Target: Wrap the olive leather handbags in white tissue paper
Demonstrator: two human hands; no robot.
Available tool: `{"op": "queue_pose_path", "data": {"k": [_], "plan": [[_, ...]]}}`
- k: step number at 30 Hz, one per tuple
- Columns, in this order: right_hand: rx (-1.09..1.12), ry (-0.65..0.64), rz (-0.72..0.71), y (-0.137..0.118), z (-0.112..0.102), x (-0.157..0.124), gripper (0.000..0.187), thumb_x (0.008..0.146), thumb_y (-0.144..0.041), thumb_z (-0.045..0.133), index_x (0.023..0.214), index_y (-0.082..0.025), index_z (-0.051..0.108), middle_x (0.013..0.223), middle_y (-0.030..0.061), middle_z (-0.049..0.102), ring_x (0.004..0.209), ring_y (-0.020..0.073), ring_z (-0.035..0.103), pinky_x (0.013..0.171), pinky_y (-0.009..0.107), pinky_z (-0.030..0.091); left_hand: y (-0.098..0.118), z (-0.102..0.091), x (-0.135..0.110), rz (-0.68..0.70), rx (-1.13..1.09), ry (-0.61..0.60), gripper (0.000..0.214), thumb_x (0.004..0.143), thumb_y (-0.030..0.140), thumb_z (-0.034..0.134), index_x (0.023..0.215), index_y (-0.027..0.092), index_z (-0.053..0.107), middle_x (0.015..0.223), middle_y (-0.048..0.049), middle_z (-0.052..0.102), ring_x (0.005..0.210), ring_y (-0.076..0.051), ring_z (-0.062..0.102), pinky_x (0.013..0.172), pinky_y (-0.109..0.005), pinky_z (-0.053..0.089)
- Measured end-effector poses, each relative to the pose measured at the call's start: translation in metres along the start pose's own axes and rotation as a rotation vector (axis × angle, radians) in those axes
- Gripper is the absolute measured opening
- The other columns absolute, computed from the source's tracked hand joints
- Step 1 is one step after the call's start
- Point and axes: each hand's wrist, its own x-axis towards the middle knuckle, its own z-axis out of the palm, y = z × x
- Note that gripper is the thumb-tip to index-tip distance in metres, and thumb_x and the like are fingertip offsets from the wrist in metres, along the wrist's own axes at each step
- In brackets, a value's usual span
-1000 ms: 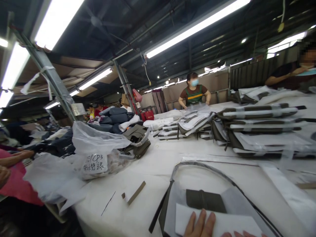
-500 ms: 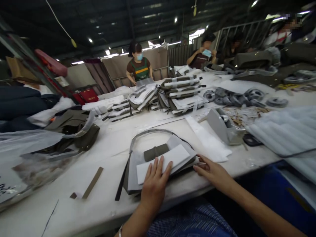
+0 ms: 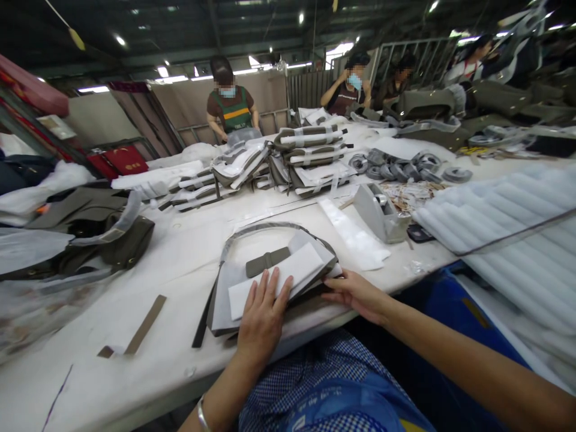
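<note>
A dark olive handbag (image 3: 220, 297) lies on the white worktable close to me, its wrapped handle (image 3: 263, 227) arching away. Grey covering shows on the bag, with an olive strap tab (image 3: 269, 262) across it. Over its front lies a folded white foam sheet (image 3: 283, 277). My left hand (image 3: 263, 309) rests flat on this sheet, fingers spread. At the bag's right edge, my right hand (image 3: 353, 292) grips with thumb and fingers; its fingertips are partly hidden there. A black strap (image 3: 204, 318) hangs off the bag's left side.
An olive strip (image 3: 146, 324) lies at left, near a wrapped bag (image 3: 130, 240). Stacked bag pieces (image 3: 310, 157) stand at the back. A grey tape dispenser (image 3: 378, 213), tape rolls (image 3: 405, 168) and white foam sheets (image 3: 504, 210) are at right. Co-workers (image 3: 231, 108) are across the table.
The view has turned right, so everything sits further left in the picture. My left hand stays flat on the foam sheet and my right hand stays at the bag's right edge.
</note>
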Motion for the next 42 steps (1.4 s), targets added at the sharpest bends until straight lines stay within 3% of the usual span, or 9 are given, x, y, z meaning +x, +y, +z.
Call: {"op": "queue_pose_path", "data": {"k": [4, 9, 13, 15, 17, 20, 27, 34, 42], "plan": [[0.126, 0.100, -0.005, 0.000, 0.019, 0.000, 0.027, 0.070, -0.021, 0.081, 0.090, -0.015, 0.064, 0.100, 0.0075, 0.070, 0.080, 0.0162, 0.068, 0.077, 0.031, 0.064, 0.002, 0.000, 0.000, -0.034, -0.036, 0.035, 0.072, 0.091, 0.030, 0.062, 0.154, 0.019, 0.029, 0.161, -0.0145, 0.026, 0.148, -0.034, 0.024, 0.117, -0.052, 0.032], [0.006, 0.047, -0.088, -0.006, 0.019, -0.001, 0.040, 0.073, -0.038, 0.082, 0.099, -0.018, 0.059, 0.094, 0.0045, 0.070, 0.076, 0.0162, 0.070, 0.069, 0.029, 0.063, -0.001, 0.002, -0.001, -0.067, -0.008, 0.118, 0.077, 0.093, 0.021, 0.057, 0.157, 0.021, 0.015, 0.159, -0.0143, 0.032, 0.145, -0.032, 0.033, 0.113, -0.047, 0.039], [-0.474, -0.096, -0.233, -0.023, -0.026, 0.005, 0.036, 0.089, -0.055, 0.061, 0.095, -0.019, 0.059, 0.085, 0.0044, 0.073, 0.075, 0.0201, 0.073, 0.068, 0.032, 0.061, -0.007, 0.001, -0.001, -0.093, -0.030, 0.159, 0.077, 0.093, 0.016, 0.052, 0.158, 0.024, 0.010, 0.159, -0.0105, 0.033, 0.142, -0.030, 0.039, 0.111, -0.046, 0.043], [-0.899, 0.037, -0.455, -0.035, -0.060, 0.015, 0.034, 0.096, -0.049, 0.050, 0.090, -0.019, 0.064, 0.087, 0.0057, 0.075, 0.078, 0.0202, 0.073, 0.078, 0.034, 0.059, -0.009, 0.000, -0.001, -0.115, -0.040, 0.174, 0.076, 0.094, 0.016, 0.050, 0.158, 0.025, 0.011, 0.158, -0.0090, 0.034, 0.141, -0.030, 0.041, 0.109, -0.045, 0.044], [-1.280, 0.194, -0.653, -0.045, -0.091, 0.029, 0.027, 0.098, -0.038, 0.048, 0.103, -0.021, 0.068, 0.107, 0.0086, 0.074, 0.099, 0.0236, 0.071, 0.093, 0.039, 0.053, -0.012, -0.002, 0.000, -0.145, -0.052, 0.183, 0.075, 0.094, 0.017, 0.051, 0.158, 0.026, 0.013, 0.158, -0.0078, 0.036, 0.140, -0.029, 0.042, 0.108, -0.044, 0.046], [-1.484, 0.213, -0.714, -0.052, -0.122, 0.054, 0.029, 0.090, -0.026, 0.060, 0.118, -0.021, 0.068, 0.134, 0.0117, 0.063, 0.128, 0.0311, 0.055, 0.109, 0.049, 0.040, -0.015, -0.005, 0.002, -0.214, -0.065, 0.202, 0.075, 0.094, 0.019, 0.053, 0.157, 0.026, 0.015, 0.157, -0.0067, 0.037, 0.138, -0.029, 0.045, 0.106, -0.043, 0.047], [-1.570, 0.167, -0.750, -0.056, -0.130, 0.084, 0.020, 0.093, -0.021, 0.056, 0.097, -0.023, 0.076, 0.111, 0.0076, 0.075, 0.108, 0.0251, 0.067, 0.110, 0.050, 0.036, -0.018, -0.005, 0.005, -0.239, -0.071, 0.226, 0.074, 0.093, 0.020, 0.054, 0.157, 0.027, 0.017, 0.156, -0.0053, 0.039, 0.136, -0.029, 0.047, 0.104, -0.043, 0.049], [-1.532, 0.146, -0.804, -0.047, -0.105, 0.057, 0.020, 0.096, -0.030, 0.055, 0.103, -0.028, 0.074, 0.114, 0.0029, 0.074, 0.112, 0.0222, 0.066, 0.112, 0.050, 0.035, -0.020, -0.007, 0.006, -0.283, -0.080, 0.220, 0.075, 0.093, 0.021, 0.055, 0.157, 0.028, 0.016, 0.156, -0.0046, 0.038, 0.135, -0.029, 0.049, 0.103, -0.042, 0.050], [-1.016, 0.259, -0.484, -0.050, -0.091, 0.022, 0.027, 0.085, -0.042, 0.064, 0.097, -0.021, 0.078, 0.098, 0.0042, 0.078, 0.095, 0.0272, 0.072, 0.094, 0.042, 0.053, -0.022, -0.008, 0.009, -0.300, -0.102, 0.216, 0.075, 0.094, 0.023, 0.056, 0.157, 0.029, 0.016, 0.156, -0.0046, 0.039, 0.133, -0.030, 0.051, 0.100, -0.042, 0.051]]}}
